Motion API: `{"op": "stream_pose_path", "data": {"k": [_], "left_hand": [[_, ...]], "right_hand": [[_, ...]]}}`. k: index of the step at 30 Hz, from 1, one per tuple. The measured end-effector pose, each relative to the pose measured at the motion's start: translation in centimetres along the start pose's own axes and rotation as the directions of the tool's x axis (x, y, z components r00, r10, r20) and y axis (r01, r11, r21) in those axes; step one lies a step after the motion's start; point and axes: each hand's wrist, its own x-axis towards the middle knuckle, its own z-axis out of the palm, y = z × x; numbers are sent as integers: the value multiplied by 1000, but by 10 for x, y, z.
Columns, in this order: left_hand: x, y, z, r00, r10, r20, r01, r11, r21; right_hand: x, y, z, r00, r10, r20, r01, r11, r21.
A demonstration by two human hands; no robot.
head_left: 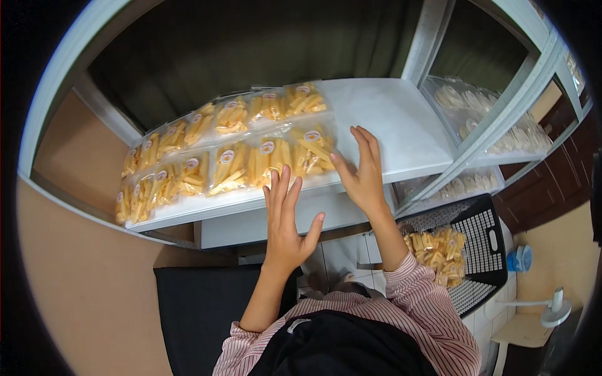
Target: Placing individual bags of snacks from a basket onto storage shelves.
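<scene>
Two rows of clear plastic bags of yellow stick snacks (229, 164), each with a round label, lie on the white shelf (389, 119). My left hand (288, 232) is raised in front of the shelf's front edge, fingers spread and holding nothing. Its fingertips overlap the front-row bags in the picture; whether they touch is unclear. At the right end of the front row, my right hand (364, 175) is open, thumb and fingers apart. Its thumb is at the edge of the last bag (311, 150), perhaps touching it.
A black plastic basket (480, 232) with several more snack bags (442, 254) stands at the lower right. Metal uprights (501, 116) frame the shelf. Bags of pale, round pieces (483, 103) lie on the neighbouring shelf. A black flat-topped surface (207, 313) is at lower left.
</scene>
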Motion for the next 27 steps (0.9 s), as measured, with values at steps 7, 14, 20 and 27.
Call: {"op": "stream_pose_path", "data": {"k": [7,14,20,27], "left_hand": [[-27,0,35,995,90,41,-92,995,35],[37,-18,13,995,-95,-15,91,889,449],[34,-32,14,969,-219,116,136,862,488],[32,-39,11,970,-206,128,120,866,486]], "right_hand": [[-69,32,-56,978,67,-198,-81,994,-67],[-43,13,-75,998,38,48,-40,999,35],[1,-7,8,968,-96,231,94,995,18],[-21,6,10,987,-159,18,150,958,244]]}}
